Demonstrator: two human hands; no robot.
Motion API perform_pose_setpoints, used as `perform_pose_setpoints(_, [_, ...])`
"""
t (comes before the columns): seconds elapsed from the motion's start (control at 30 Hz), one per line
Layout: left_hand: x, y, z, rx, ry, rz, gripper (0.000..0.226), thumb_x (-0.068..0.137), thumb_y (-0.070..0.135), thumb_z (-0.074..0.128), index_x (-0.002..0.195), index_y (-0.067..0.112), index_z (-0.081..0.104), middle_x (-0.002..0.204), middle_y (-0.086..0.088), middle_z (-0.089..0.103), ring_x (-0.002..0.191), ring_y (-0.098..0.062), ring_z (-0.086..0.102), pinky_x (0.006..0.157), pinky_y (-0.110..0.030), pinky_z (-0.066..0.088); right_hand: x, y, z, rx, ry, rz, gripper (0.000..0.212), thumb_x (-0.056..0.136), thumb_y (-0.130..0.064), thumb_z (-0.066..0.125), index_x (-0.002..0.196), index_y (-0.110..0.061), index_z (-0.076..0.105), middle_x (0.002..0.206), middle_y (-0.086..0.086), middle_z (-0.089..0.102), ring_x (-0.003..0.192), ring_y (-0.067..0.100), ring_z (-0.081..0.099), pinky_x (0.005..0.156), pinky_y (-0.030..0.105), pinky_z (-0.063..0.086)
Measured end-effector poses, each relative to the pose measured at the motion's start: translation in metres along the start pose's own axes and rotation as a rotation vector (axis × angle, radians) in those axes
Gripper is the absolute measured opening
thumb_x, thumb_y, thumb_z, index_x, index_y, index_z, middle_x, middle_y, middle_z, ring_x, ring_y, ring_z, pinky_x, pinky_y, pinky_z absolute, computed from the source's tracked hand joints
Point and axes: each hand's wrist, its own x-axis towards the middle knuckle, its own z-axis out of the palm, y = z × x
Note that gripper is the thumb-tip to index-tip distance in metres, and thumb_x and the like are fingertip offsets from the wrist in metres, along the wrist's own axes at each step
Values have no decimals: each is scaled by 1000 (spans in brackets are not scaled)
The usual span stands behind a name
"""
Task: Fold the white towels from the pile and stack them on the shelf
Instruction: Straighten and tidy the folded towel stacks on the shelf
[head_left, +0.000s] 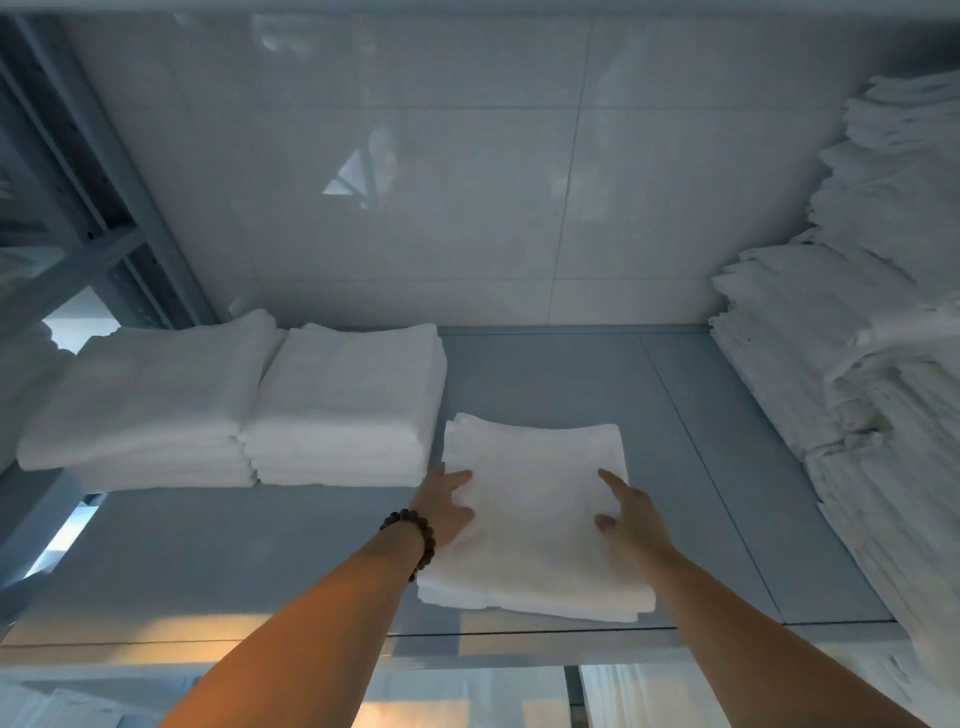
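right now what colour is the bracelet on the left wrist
Dark brown round-bead bracelet, head view.

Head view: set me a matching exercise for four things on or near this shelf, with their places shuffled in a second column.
Things
1 folded towel
2 bead bracelet
3 tall towel pile
4 two neat towel stacks

Places
A right end of the shelf
B left wrist
C under the left hand and right hand
D left part of the shelf, side by side

Pairs: 1-C, 2-B, 3-A, 4-D
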Motion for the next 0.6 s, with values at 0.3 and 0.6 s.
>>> perform_pose_setpoints(0.3, [-13,56,6,394,259,252,65,83,-3,38,144,16,25,157,3,6,139,-28,18,109,-32,33,-15,-22,-15,-31,339,-173,41,93,1,40,130,-8,53,135,13,45,119,31,50,104,35,39])
perform_pose_setpoints(0.6, [-22,97,-56,435,483,297,70,81,-4,35,145,18,21,156,3,5,128,-28,23,91,-32,42,7,-85,-55,11,481,-369,39,88,4,45,115,-15,64,131,17,45,108,38,54,98,43,45])
